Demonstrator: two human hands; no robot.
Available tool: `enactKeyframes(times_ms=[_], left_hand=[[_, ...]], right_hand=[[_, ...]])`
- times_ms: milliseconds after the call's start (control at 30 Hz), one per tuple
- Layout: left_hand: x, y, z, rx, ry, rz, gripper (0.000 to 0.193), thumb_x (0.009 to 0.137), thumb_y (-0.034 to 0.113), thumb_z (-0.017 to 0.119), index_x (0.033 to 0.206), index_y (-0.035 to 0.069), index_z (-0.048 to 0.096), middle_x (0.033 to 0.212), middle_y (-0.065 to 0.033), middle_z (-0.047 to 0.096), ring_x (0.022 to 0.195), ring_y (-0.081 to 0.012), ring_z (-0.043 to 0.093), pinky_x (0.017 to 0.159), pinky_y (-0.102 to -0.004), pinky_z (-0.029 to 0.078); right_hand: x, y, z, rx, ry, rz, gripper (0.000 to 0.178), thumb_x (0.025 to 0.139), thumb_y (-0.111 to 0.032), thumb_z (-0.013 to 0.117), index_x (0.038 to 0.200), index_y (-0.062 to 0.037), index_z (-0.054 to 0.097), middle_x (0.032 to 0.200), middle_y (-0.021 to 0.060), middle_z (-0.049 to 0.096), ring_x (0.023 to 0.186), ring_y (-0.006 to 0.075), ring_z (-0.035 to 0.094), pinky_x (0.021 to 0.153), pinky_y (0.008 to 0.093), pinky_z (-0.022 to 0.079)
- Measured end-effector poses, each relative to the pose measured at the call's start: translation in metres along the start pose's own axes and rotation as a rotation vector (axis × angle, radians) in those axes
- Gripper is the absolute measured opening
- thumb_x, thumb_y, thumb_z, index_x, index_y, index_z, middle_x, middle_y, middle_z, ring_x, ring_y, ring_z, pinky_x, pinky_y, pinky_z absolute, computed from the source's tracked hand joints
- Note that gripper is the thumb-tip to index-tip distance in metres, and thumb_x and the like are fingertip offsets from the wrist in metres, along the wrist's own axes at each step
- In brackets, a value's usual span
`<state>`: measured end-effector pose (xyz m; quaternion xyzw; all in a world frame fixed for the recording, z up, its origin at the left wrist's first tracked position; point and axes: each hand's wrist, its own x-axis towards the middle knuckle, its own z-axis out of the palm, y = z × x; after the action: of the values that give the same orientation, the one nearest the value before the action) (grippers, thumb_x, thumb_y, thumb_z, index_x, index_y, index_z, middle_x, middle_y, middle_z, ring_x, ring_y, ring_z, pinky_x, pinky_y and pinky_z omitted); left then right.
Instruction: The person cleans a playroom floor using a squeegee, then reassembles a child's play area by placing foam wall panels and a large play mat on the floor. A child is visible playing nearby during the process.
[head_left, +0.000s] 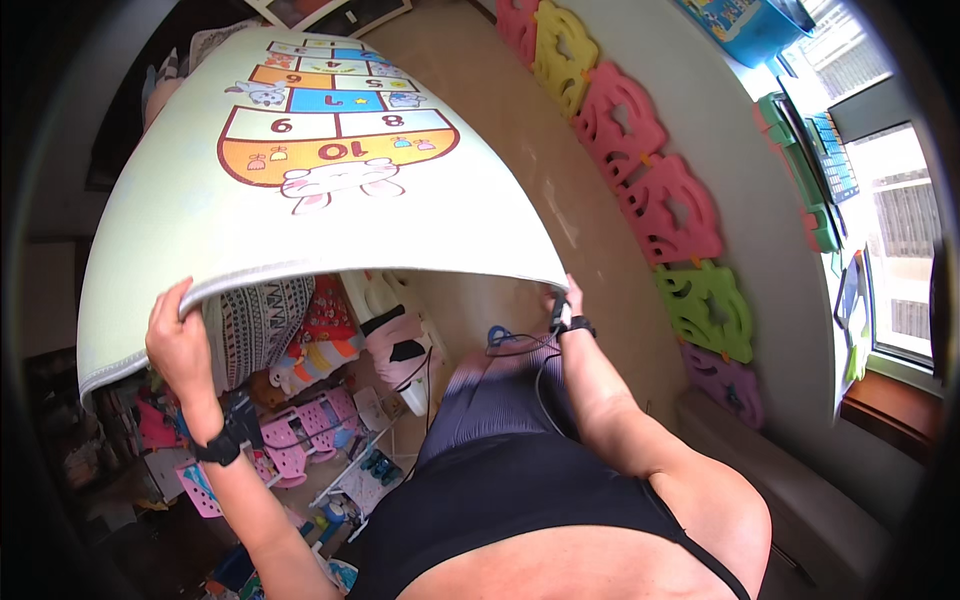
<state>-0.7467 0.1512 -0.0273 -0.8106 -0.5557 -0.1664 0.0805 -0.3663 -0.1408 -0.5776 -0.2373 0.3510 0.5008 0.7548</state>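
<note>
The hopscotch play mat is lifted in front of the person, its printed side up, reaching away toward the upper left. The left hand grips its near edge, fingers curled over the grey binding; a corner droops beyond that hand on the left. The right hand grips the edge near the right corner, its fingers partly hidden. Between the hands the edge bows upward, with a gap beneath it.

To the right, a bare strip of tan floor runs alongside the mat, bounded by a row of coloured play-fence panels against the wall, with a window beyond. The left side is crowded: a black-and-white patterned cloth and red fabric show under the edge, and a pink perforated plastic piece lies among clutter below the left hand. A cable hangs from the right wrist, near a blue looped item.
</note>
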Motion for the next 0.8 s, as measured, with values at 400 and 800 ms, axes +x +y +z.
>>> enactKeyframes(times_ms=[400,800], left_hand=[[-0.209,-0.024,0.029,-0.094,-0.391,0.03,0.022,0.061,-0.009,0.054,0.079,0.003,0.061,0.081,-0.0121,0.058,0.081,-0.034,0.055,0.071,-0.0419,0.044],[-0.2,0.044,0.069,-0.127,-0.493,0.391,0.01,0.063,-0.003,0.059,0.069,0.005,0.056,0.071,-0.0101,0.059,0.078,-0.0303,0.056,0.066,-0.0411,0.045]], right_hand=[[-0.178,-0.134,0.317,-1.15,-0.36,-1.154,0.032,0.082,-0.001,0.07,0.111,0.0013,0.06,0.103,0.006,0.066,0.09,0.0148,0.061,0.085,0.0287,0.049],[-0.192,-0.037,0.344,-2.086,-0.163,-1.359,0.066,0.082,0.0,0.055,0.143,-0.0222,0.044,0.087,0.0229,0.066,0.076,0.0391,0.066,0.069,0.0469,0.052]])
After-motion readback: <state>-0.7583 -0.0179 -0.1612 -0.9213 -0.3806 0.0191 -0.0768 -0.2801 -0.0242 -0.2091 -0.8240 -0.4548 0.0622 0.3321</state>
